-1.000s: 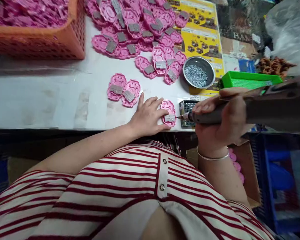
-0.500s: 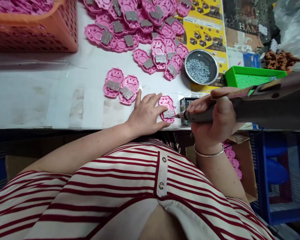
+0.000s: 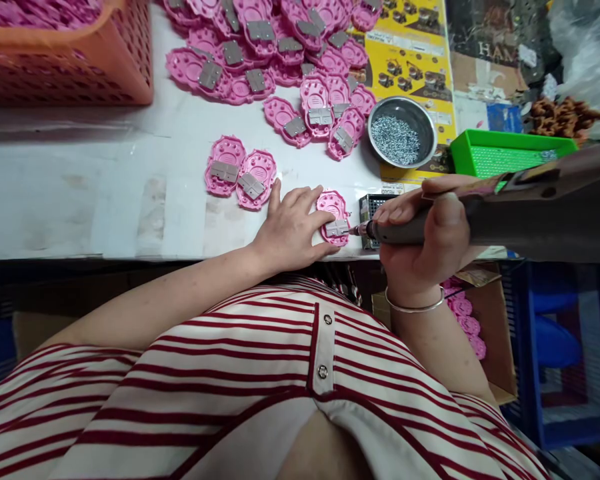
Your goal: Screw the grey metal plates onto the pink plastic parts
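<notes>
My left hand (image 3: 293,230) rests on the table, its thumb and index finger gripping a pink plastic casing (image 3: 333,204) with a grey plate (image 3: 337,228) across it. In my right hand (image 3: 405,267) is a dark electric screwdriver (image 3: 525,213), held nearly level with fingers wrapped round its front. The bit points left and meets the right end of the grey plate; a screw under the tip is too small to make out. Left of my left hand lie two more pink casings (image 3: 257,167) with grey plates, side by side.
Many pink casings (image 3: 250,87) are heaped at the back. A metal bowl of screws (image 3: 396,140), a small black basket (image 3: 367,212) and a green tray (image 3: 510,143) stand to the right. An orange basket (image 3: 80,73) occupies the far left. The table's front edge runs near my body.
The whole view has shifted very slightly. Both hands, the casing and the screwdriver keep the same positions relative to one another.
</notes>
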The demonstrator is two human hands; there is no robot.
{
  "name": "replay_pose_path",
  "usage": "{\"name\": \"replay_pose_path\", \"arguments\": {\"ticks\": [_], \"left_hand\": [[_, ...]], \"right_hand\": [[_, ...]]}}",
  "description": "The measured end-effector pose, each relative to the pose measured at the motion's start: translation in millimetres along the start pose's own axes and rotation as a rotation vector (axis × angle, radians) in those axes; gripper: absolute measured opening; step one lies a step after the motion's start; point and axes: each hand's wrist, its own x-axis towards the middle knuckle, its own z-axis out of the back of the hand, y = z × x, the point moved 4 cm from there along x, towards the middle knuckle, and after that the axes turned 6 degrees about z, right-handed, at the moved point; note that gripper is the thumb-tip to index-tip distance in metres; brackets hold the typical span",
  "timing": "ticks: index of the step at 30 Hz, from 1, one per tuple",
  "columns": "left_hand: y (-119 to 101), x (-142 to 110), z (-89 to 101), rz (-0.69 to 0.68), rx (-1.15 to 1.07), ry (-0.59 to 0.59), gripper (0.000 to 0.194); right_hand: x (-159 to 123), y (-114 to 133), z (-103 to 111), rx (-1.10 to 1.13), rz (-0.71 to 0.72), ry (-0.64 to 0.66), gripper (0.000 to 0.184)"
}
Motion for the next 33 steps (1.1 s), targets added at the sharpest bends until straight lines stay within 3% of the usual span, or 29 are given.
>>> {"name": "replay_pose_path", "arguments": {"ticks": [8,20,33], "left_hand": [[-1.7,1.0,2.0,0.01,0.01,0.028,0.043],[0.2,0.1,0.7,0.004,0.0,0.006,0.045],[0.1,0.3,0.6,0.006,-0.004,0.022,0.043]], "right_hand": [[-0.6,0.5,-2.4,0.016,-0.052,0.032,0.016],[-0.2,-2.9,0.2,-0.081,-0.071,-0.03,0.031],[0.1,-0.7,-4.1,-0.019,-0.066,0.009,0.019]]}}
